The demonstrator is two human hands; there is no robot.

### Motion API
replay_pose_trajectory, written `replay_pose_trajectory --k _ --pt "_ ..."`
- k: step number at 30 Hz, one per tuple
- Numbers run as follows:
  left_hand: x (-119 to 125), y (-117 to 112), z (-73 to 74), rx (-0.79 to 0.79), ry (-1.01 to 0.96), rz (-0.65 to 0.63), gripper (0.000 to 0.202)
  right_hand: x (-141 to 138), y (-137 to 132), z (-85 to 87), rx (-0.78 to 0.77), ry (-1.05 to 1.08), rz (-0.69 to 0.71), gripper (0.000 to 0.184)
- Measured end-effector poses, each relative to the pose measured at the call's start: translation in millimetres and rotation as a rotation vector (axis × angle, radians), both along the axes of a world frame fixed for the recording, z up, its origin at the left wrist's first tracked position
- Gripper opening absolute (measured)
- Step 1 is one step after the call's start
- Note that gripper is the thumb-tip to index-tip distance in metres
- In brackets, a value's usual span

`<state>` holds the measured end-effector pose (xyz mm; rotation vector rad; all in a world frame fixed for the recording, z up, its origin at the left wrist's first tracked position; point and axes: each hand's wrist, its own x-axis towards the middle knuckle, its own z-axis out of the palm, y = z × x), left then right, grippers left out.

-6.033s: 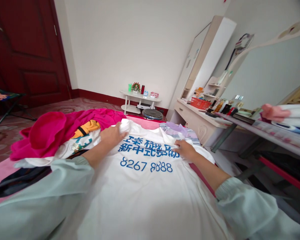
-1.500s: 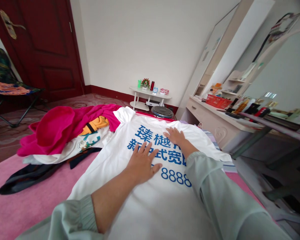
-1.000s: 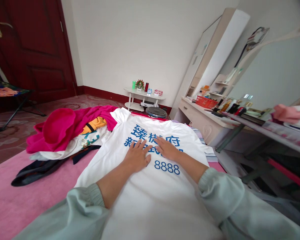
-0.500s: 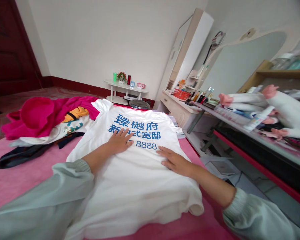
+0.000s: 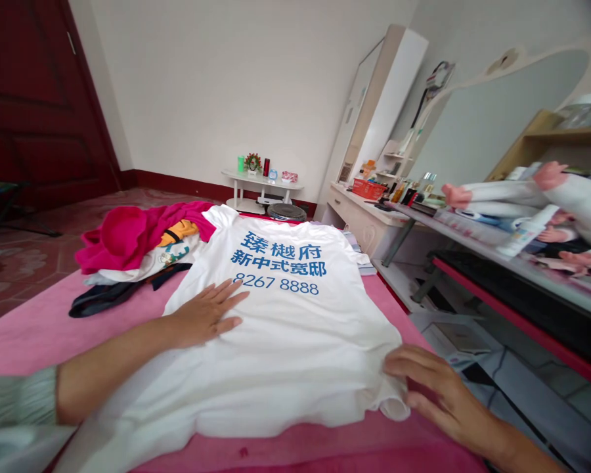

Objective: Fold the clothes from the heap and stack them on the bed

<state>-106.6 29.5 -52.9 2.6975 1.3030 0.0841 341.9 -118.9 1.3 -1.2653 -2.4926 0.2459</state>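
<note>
A white T-shirt [image 5: 285, 335] with blue printed characters and digits lies spread on the pink bed cover [image 5: 24, 335]. My left hand [image 5: 204, 315] rests flat on the shirt's left side, fingers spread, just below the printed number. At the shirt's right edge, my right hand [image 5: 431, 387] touches the fabric beside a curled corner of the hem. Its fingers are bent and the thumb stands apart from them. Wrinkles run across the lower part of the shirt.
A pile of clothes with a bright pink garment [image 5: 123, 236] lies on the bed's left. On the right stands a cluttered glass-topped desk [image 5: 477, 243] with doll limbs and bottles. Farther back are a white dresser [image 5: 349, 203] and a low white stand [image 5: 236, 176].
My left hand has slid left and toward me, uncovering the printed digits. My right hand has moved from the shirt's middle to its lower right edge. The view has shifted slightly left.
</note>
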Motion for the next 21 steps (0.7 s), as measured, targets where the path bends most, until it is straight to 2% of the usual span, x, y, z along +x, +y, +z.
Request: replay_pose_trajectory --k 4,7,12,14,18,21 --pt "-26 -26 9.4 -0.038 -0.01 -0.024 0.061 12 -22 -10.5 0.03 -0.153 -0.013 0.05" --pt "-43 -41 16.8 -0.06 -0.038 0.01 0.059 13 -26 -23.2 0.081 -0.195 -0.068 0.041" --pt "-64 -67 23.8 0.136 0.038 0.406 0.067 4 -23 -31.3 0.135 -0.136 -0.084 0.04" --pt "-68 -78 27.2 0.113 0.071 0.528 0.074 -1 -22 -31.3 0.139 -0.103 -0.093 0.044" --pt "-69 -94 35.2 -0.014 0.106 0.685 0.073 -9 -18 -33.2 0.082 -0.082 -0.105 0.045" --pt "-68 -98 36.8 -0.078 0.045 0.701 0.06 -9 -15 -34.5 0.06 -0.051 -0.144 0.035"
